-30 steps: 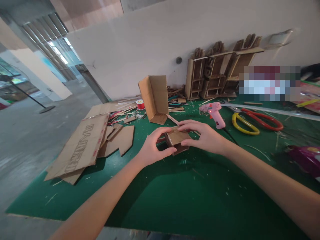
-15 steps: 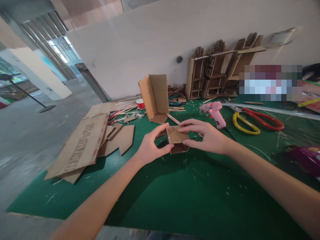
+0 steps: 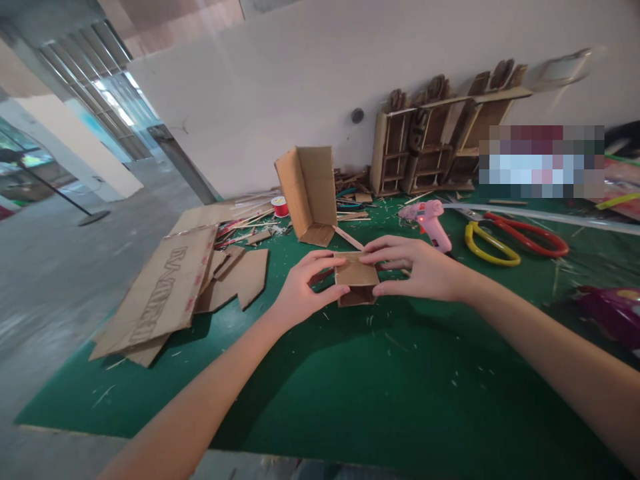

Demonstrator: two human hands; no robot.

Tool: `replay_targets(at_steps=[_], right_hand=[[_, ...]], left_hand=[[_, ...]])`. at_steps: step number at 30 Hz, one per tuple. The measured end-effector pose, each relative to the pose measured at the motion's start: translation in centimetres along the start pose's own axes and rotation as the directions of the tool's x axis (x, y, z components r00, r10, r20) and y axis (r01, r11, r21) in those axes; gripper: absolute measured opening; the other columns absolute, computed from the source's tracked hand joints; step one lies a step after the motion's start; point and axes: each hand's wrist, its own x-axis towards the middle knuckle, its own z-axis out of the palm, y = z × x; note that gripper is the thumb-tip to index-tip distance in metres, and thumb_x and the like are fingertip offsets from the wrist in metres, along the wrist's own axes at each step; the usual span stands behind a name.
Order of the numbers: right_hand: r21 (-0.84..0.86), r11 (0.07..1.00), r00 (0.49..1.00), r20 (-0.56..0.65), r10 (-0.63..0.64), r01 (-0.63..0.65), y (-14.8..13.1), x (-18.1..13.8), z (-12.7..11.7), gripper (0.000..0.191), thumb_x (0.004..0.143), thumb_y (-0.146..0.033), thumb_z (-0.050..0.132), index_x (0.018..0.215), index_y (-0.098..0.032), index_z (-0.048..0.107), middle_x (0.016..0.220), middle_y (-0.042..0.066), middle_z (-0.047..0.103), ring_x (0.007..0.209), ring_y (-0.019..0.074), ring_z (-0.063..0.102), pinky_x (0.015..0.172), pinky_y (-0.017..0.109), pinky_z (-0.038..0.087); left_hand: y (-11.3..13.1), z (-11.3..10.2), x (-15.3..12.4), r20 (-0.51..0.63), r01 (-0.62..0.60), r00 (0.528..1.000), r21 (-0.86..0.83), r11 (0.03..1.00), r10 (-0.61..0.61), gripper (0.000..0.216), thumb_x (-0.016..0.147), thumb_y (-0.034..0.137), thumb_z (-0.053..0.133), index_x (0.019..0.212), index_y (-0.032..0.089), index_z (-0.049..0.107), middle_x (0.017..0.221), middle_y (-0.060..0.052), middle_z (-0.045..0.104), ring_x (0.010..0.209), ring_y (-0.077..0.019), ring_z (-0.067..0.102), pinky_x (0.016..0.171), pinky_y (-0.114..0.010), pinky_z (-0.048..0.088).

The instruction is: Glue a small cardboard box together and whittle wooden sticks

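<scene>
A small cardboard box (image 3: 357,272) with an open front sits between my two hands above the green tabletop (image 3: 320,393). My left hand (image 3: 307,283) grips its left side, thumb at the front edge and fingers over the top. On the right side, my right hand (image 3: 407,270) holds it with the thumb low at the front corner and the fingertips at the top back edge. Behind the box stands a taller folded cardboard piece (image 3: 316,193), upright and open toward me. A thin wooden strip (image 3: 349,238) lies between the two.
Flat cardboard sheets (image 3: 160,293) lie at the left. A pink glue gun (image 3: 431,223), scissors (image 3: 505,241) with red and yellow handles and a purple object (image 3: 610,317) are at the right. Cardboard structures (image 3: 440,143) lean on the wall. A red thread spool (image 3: 280,207) stands behind.
My fingers have shifted slightly on the small box; the right thumb has slid a little outward toward its right edge. The box stays in nearly the same place.
</scene>
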Motion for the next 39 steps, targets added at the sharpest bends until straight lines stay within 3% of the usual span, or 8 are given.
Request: replay_targets(at_steps=[10,20,25,28,32,39], right_hand=[[0.037,0.999,0.997,0.079,-0.004,0.001,0.6,-0.1,-0.8,0.052,0.071,-0.046,0.071,0.121,-0.032,0.064,0.139,0.005,0.048,0.121,0.0273,0.053,0.094,0.042,0.054],[-0.185,0.974,0.985,-0.083,-0.150,0.133,0.4,0.0,0.3,0.048,0.069,-0.049,0.073,0.110,-0.024,0.071,0.120,0.009,0.062,0.104,0.0260,0.063,0.086,0.041,0.057],[-0.233,0.962,0.984,-0.071,-0.161,0.141,0.3,-0.2,0.1,0.048,0.071,-0.050,0.071,0.111,-0.025,0.070,0.121,0.008,0.062,0.105,0.0263,0.063,0.083,0.040,0.058],[-0.199,0.975,0.990,-0.074,-0.117,0.100,0.3,-0.3,0.2,0.049,0.071,-0.050,0.071,0.112,-0.024,0.070,0.122,0.009,0.061,0.101,0.0252,0.064,0.079,0.039,0.059],[-0.233,0.961,0.979,-0.110,-0.174,0.145,-0.1,-0.2,1.0,0.047,0.069,-0.050,0.073,0.108,-0.024,0.071,0.116,0.009,0.063,0.103,0.0264,0.062,0.088,0.044,0.055],[-0.295,0.939,0.962,-0.146,-0.229,0.179,-1.1,-0.2,2.4,0.048,0.070,-0.052,0.072,0.107,-0.022,0.071,0.113,0.012,0.063,0.100,0.0274,0.063,0.088,0.045,0.053]], left_hand=[[0.2,0.3,0.1,-0.018,-0.017,1.000,-0.068,0.998,0.016,0.051,0.077,0.033,0.071,0.125,0.027,0.055,0.128,-0.009,0.050,0.119,-0.0230,0.054,0.095,-0.040,0.054],[-0.3,0.0,0.1,0.051,0.030,0.998,-0.120,0.992,-0.024,0.035,0.078,0.032,0.069,0.110,0.023,0.057,0.128,-0.010,0.047,0.121,-0.0228,0.051,0.099,-0.039,0.050],[0.4,0.7,0.1,0.051,-0.025,0.998,0.002,1.000,0.025,0.037,0.079,0.023,0.066,0.112,0.023,0.050,0.124,-0.010,0.048,0.120,-0.0227,0.050,0.099,-0.040,0.049],[0.9,1.9,0.0,-0.035,-0.005,0.999,0.117,0.993,0.010,0.046,0.076,0.010,0.059,0.119,0.021,0.046,0.125,-0.011,0.049,0.117,-0.0229,0.052,0.099,-0.041,0.048],[0.8,3.2,-0.1,-0.212,0.080,0.976,0.158,0.984,-0.045,0.056,0.075,0.006,0.056,0.128,0.019,0.039,0.129,-0.013,0.051,0.120,-0.0248,0.051,0.100,-0.045,0.046],[-0.1,2.9,0.1,-0.289,0.132,0.952,0.098,0.986,-0.099,0.056,0.070,0.001,0.057,0.121,0.021,0.047,0.119,-0.008,0.062,0.108,-0.0213,0.060,0.094,-0.042,0.049]])
